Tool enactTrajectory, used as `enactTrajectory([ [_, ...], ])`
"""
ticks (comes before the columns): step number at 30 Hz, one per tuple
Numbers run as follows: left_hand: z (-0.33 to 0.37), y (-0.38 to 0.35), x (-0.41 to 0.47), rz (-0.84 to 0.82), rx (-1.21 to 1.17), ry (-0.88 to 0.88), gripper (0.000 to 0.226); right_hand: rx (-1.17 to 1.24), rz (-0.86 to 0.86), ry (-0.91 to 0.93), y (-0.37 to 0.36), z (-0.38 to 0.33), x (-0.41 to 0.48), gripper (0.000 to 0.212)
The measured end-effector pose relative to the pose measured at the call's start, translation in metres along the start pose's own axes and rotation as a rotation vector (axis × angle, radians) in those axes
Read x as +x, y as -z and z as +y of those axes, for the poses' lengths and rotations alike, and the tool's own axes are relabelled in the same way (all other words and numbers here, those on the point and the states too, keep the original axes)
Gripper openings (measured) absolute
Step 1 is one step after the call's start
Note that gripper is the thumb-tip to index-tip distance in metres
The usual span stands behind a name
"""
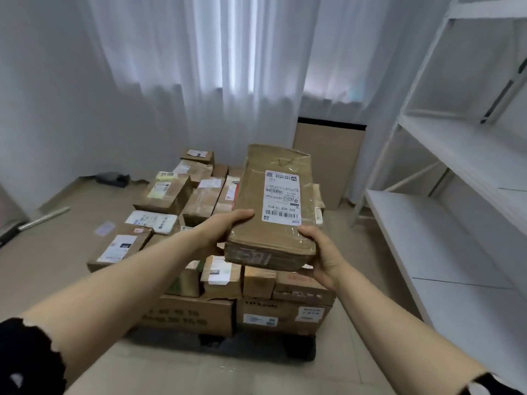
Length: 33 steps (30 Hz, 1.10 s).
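A long brown cardboard parcel wrapped in clear tape, with a white shipping label on top, is held up in the air over a pile of boxes. My left hand grips its near left corner, thumb on top. My right hand grips the near right corner, thumb on top and fingers underneath. The parcel points away from me, label facing up.
Below the parcel, several cardboard boxes are stacked on a low wheeled cart. White metal shelving stands at the right. A tall beige box leans by the curtain. A metal tube and paper lie on the floor at left.
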<state>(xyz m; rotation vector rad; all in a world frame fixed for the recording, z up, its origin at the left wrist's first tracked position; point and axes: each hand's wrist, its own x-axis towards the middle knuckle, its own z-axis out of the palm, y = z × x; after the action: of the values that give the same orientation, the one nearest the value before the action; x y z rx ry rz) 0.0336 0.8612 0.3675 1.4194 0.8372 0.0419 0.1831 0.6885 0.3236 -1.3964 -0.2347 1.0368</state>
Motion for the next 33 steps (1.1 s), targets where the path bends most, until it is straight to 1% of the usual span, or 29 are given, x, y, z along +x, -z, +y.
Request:
enactTrajectory([
  [2,0.006,0.017,0.009,0.045,-0.021,-0.005,0.047,0.005,-0.056,-0.017,-0.014,-0.007,0.026,0.040],
  [3,0.010,0.024,0.013,0.073,-0.035,-0.004,0.047,0.011,-0.078,-0.029,-0.019,-0.010,0.041,0.028],
  [4,0.014,0.032,0.019,0.093,-0.046,-0.003,0.048,0.015,-0.098,-0.045,-0.026,-0.015,0.054,0.025],
  [5,0.020,0.040,0.026,0.108,-0.054,-0.001,0.049,0.007,-0.116,-0.059,-0.032,-0.020,0.067,0.028],
  [6,0.025,0.048,0.033,0.119,-0.055,0.003,0.050,0.000,-0.128,-0.060,-0.039,-0.025,0.079,0.036],
  [8,0.035,0.063,0.048,0.146,-0.052,0.013,0.051,-0.005,-0.157,-0.058,-0.050,-0.032,0.104,0.058],
  [9,0.038,0.071,0.055,0.163,-0.056,0.012,0.050,-0.011,-0.174,-0.062,-0.056,-0.036,0.116,0.065],
  [10,0.040,0.078,0.061,0.181,-0.064,0.008,0.049,-0.021,-0.189,-0.066,-0.062,-0.040,0.128,0.067],
  [11,0.040,0.086,0.067,0.198,-0.078,0.006,0.049,-0.030,-0.206,-0.068,-0.068,-0.042,0.139,0.063],
  [14,0.034,0.113,0.080,0.242,-0.130,0.019,0.049,-0.029,-0.243,-0.102,-0.093,-0.041,0.164,0.043],
  [16,0.031,0.132,0.086,0.271,-0.150,0.034,0.043,-0.015,-0.266,-0.132,-0.112,-0.041,0.178,0.038],
  [19,0.029,0.165,0.095,0.298,-0.168,0.049,0.035,-0.015,-0.297,-0.160,-0.146,-0.042,0.196,0.040],
  [22,0.025,0.206,0.109,0.295,-0.177,0.054,0.042,-0.027,-0.267,-0.153,-0.183,-0.034,0.220,0.051],
  [24,0.022,0.238,0.120,0.264,-0.170,0.062,0.049,-0.017,-0.241,-0.149,-0.209,-0.027,0.238,0.061],
  [25,0.020,0.255,0.126,0.246,-0.165,0.064,0.050,-0.015,-0.230,-0.148,-0.223,-0.023,0.246,0.061],
  [28,0.015,0.313,0.142,0.207,-0.150,0.053,0.050,-0.002,-0.203,-0.136,-0.271,-0.014,0.263,0.038],
  [29,0.013,0.335,0.147,0.196,-0.130,0.049,0.050,0.009,-0.178,-0.134,-0.290,-0.009,0.268,0.035],
  [31,0.012,0.378,0.154,0.172,-0.081,0.058,0.050,0.041,-0.132,-0.128,-0.328,0.000,0.275,0.035],
  [33,0.010,0.417,0.158,0.145,-0.051,0.074,0.050,0.050,-0.118,-0.132,-0.365,0.009,0.279,0.040],
])
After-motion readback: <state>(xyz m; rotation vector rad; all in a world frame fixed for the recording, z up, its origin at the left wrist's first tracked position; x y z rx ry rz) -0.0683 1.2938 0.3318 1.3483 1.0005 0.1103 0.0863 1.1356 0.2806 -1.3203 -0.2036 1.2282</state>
